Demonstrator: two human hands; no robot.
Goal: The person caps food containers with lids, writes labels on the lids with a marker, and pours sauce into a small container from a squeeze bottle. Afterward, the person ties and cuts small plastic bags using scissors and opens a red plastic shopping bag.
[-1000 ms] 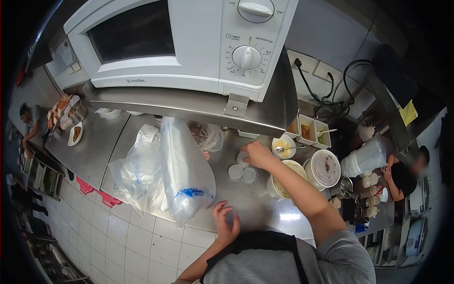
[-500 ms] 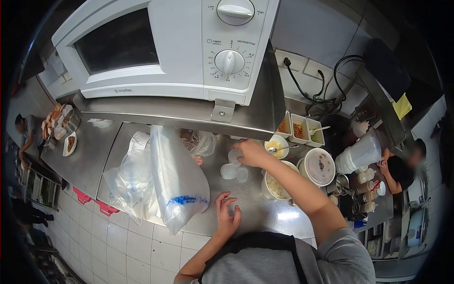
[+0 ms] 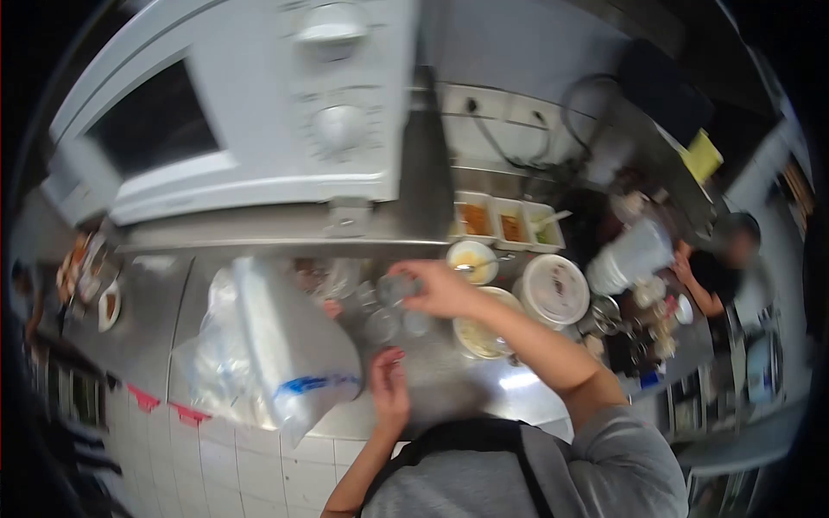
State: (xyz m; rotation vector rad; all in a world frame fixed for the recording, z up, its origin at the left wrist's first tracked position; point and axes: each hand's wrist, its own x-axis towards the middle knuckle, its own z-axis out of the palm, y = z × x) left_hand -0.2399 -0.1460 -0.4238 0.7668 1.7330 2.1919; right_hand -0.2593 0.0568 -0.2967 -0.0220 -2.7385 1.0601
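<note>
My right hand [image 3: 429,293] reaches over the steel counter, its fingers closed on a small clear plastic cup [image 3: 394,289]. Just below it several similar clear cups [image 3: 380,326] stand close together. My left hand [image 3: 389,386] hovers by the counter's front edge, holding nothing, its fingers loosely bent and apart. To its left lies a big clear plastic bag [image 3: 298,345] with blue print, beside a crumpled clear bag [image 3: 226,371]. A white bowl of yellow food [image 3: 469,255] with a spoon sits right of my right hand. My forearm partly covers a tub of pale food [image 3: 475,338].
A white microwave [image 3: 242,186] sits on a steel shelf [image 3: 285,231] above the counter. Three food trays [image 3: 509,226], a lidded white tub [image 3: 554,291] and stacked clear containers [image 3: 630,255] are on the right. Another person [image 3: 721,268] stands at far right.
My view has shifted and blurred. My right hand has lifted a clear cup away from the group. The left hand still holds nothing.
</note>
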